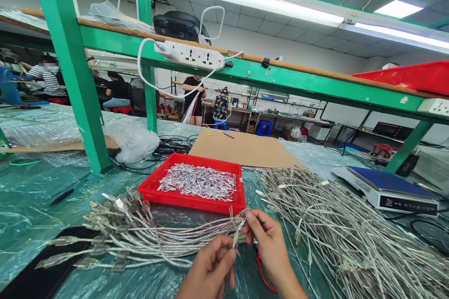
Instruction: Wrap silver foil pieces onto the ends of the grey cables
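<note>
Cable end (236, 236) is being pinched above the tabletop (140, 287), near the red tray (192, 202); the left hand (210, 268) is closing fingertips around its lower part, the right hand (268, 240) around its tip; it is probably behaving lightly and flexibly, its fine tip needing gentle support lower down.

A slim, silvery cable (236, 237) at six o'clock slants toward one o'clock, pinched by left hand (213, 266) and right hand (268, 236).

- Pinching with the left hand (213, 262), with thumb and forefinger close together.
- Pinching also with the right hand (267, 233), slightly higher and just beside, with thumb on forefinger.
- Reaching up and inward with the right forearm (292, 284).
</note>
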Action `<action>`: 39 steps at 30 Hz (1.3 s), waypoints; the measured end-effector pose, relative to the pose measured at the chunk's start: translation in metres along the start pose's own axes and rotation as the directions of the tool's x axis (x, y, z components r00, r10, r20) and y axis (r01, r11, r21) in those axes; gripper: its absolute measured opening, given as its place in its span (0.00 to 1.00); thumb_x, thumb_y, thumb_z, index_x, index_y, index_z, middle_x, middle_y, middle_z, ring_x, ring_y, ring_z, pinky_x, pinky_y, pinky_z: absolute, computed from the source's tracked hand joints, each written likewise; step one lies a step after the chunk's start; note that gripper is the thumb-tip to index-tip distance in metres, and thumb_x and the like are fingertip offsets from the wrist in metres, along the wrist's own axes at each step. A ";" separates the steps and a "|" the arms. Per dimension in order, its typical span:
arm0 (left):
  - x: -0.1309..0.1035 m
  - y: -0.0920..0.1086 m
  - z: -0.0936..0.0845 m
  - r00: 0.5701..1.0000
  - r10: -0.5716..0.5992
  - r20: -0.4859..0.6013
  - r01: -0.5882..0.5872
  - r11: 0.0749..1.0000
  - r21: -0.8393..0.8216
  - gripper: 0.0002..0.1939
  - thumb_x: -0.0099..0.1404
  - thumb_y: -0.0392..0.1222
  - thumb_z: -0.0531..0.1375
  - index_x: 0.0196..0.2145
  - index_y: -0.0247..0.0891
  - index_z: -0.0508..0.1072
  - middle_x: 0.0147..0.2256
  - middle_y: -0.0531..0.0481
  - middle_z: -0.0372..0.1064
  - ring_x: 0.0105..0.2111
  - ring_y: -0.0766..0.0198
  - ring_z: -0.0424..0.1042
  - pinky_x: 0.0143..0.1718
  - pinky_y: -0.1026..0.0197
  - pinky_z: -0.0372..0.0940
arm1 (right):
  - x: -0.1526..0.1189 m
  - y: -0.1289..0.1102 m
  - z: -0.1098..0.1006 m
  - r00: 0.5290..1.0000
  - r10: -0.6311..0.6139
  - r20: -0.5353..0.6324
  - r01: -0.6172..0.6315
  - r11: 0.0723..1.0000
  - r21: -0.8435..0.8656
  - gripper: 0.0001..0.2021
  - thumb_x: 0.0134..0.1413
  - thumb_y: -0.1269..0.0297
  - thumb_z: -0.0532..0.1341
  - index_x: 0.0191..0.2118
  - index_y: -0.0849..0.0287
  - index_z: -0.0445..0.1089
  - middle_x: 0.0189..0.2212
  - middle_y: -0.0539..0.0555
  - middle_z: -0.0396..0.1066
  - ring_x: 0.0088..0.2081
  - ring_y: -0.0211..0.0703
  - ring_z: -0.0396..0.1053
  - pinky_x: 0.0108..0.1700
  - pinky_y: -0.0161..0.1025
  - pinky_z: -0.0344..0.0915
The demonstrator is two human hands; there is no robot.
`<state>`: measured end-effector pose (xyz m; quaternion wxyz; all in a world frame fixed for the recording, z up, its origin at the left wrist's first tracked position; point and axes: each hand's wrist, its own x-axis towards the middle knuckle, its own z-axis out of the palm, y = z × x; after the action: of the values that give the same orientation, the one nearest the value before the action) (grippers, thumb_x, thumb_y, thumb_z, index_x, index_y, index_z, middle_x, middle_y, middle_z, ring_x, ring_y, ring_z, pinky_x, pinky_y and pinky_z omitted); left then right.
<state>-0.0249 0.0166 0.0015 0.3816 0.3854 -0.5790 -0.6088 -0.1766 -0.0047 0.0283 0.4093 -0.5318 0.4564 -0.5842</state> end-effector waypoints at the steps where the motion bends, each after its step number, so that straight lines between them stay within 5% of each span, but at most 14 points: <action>1: -0.001 0.003 0.000 1.000 -0.004 -0.011 0.004 1.000 0.001 0.27 0.63 0.65 0.54 0.43 0.36 0.67 0.16 0.57 0.64 0.10 0.74 0.49 0.11 0.71 0.45 | -0.001 0.001 0.001 1.000 0.005 0.012 -0.005 1.000 0.005 0.19 0.56 0.47 0.61 0.31 0.61 0.72 0.21 0.49 0.67 0.20 0.34 0.60 0.24 0.31 0.57; 10: 0.002 0.004 -0.007 0.985 0.125 -0.123 -0.126 0.992 0.001 0.20 0.65 0.57 0.58 0.43 0.37 0.72 0.25 0.51 0.70 0.15 0.73 0.53 0.15 0.70 0.46 | -0.005 0.004 0.007 0.991 0.013 0.131 -0.015 1.000 0.009 0.18 0.55 0.48 0.62 0.30 0.61 0.69 0.20 0.46 0.64 0.20 0.32 0.59 0.24 0.31 0.57; 39: 0.001 0.018 -0.013 0.997 0.057 0.055 -0.047 0.984 -0.171 0.23 0.61 0.60 0.60 0.31 0.33 0.71 0.22 0.55 0.61 0.14 0.77 0.48 0.15 0.70 0.42 | -0.007 0.000 0.002 0.954 0.036 0.297 -0.047 0.998 0.030 0.14 0.57 0.53 0.62 0.32 0.61 0.70 0.23 0.48 0.66 0.22 0.33 0.60 0.26 0.31 0.59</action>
<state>-0.0128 0.0093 0.0190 0.4115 0.3178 -0.5461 -0.6568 -0.1737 0.0019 0.0262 0.4949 -0.5961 0.3903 -0.4974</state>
